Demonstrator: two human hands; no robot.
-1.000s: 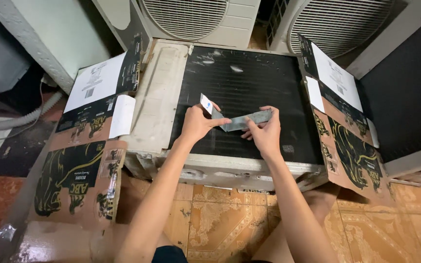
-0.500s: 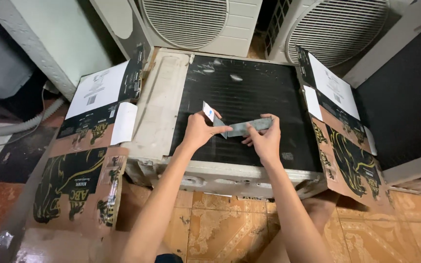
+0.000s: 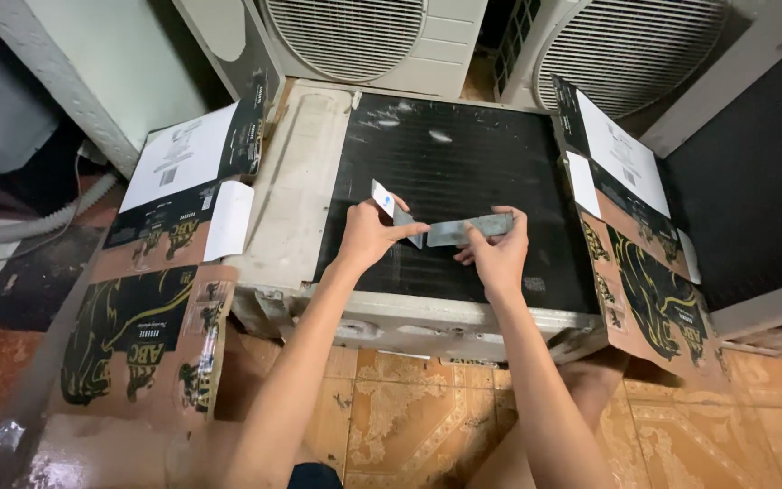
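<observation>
An air-conditioner outdoor unit [image 3: 300, 208] lies flat on the floor with its black finned coil [image 3: 463, 163] facing up. Both my hands rest on the coil near its front edge. My right hand [image 3: 495, 252] pinches a flat grey metal strip [image 3: 472, 228] that lies across the fins. My left hand [image 3: 368, 234] holds a small white card [image 3: 382, 197] and a grey piece [image 3: 407, 222] that meets the strip's left end.
Flattened printed cardboard lies on both sides, at the left [image 3: 151, 299] and at the right [image 3: 644, 272]. Two upright outdoor units with fan grilles [image 3: 355, 36] [image 3: 626, 45] stand behind. A corrugated hose [image 3: 20, 222] runs at the left. Patterned orange tiles [image 3: 391, 407] cover the floor.
The camera view has shifted a little. My hands have drifted slightly toward the coil's front edge, still holding the strip and the card between them.
</observation>
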